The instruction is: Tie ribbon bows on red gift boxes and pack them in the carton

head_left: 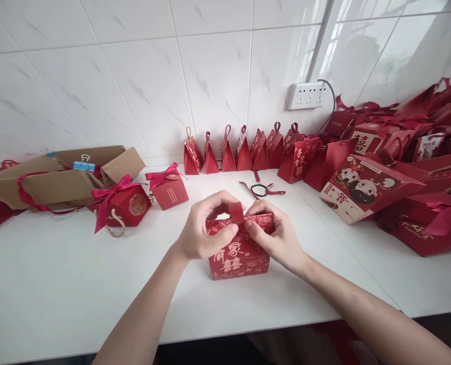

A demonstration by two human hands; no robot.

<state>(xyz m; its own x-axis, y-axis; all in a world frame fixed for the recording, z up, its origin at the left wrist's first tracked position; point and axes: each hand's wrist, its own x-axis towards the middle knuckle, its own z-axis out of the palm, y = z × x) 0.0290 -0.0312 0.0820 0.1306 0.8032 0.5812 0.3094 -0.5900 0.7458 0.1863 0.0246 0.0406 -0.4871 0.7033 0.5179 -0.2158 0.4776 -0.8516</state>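
A small red gift box (pixel 239 256) with gold characters stands on the white table (pixel 58 284) right in front of me. My left hand (pixel 204 230) pinches the left side of its top edge, thumb on the front face. My right hand (pixel 274 233) pinches the right side of the same edge. Between the two hands a short red tab or ribbon loop (pixel 236 211) sticks up from the box's closed top.
A row of several red wedge-shaped boxes (pixel 244 149) lines the tiled wall. Two red boxes with ribbon bows (pixel 124 203) and a flattened cardboard box (pixel 58 177) with a blue binder clip lie left. A loose ribbon (pixel 263 190) lies behind. Red bags (pixel 400 167) pile up right.
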